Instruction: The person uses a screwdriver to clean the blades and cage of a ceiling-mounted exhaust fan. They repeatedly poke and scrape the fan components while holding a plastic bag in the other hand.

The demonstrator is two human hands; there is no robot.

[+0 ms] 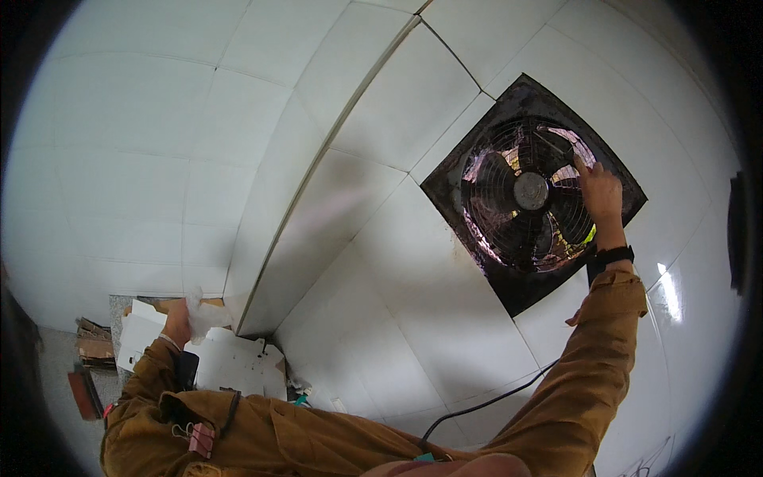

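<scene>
A dark, grimy exhaust fan (530,191) with a wire guard is set in the white tiled wall. My right hand (602,191) is at the right side of its guard, the fingers bent and the index finger against the wires. A thin rod (551,142) seems to run from the fingertips over the guard; whether the hand holds it is not clear. Low at the left, my left hand (177,324) holds a crumpled clear plastic bag (205,313) above white cardboard sheets (229,358). The fan blades show through the wires.
A black cable (489,400) runs along the wall below the fan. A wall corner edge (325,149) stands left of the fan. Folded brown cardboard (95,343) and a reddish-brown block-like object (84,392) lie at the lower left. A dark object (737,232) is at the far right.
</scene>
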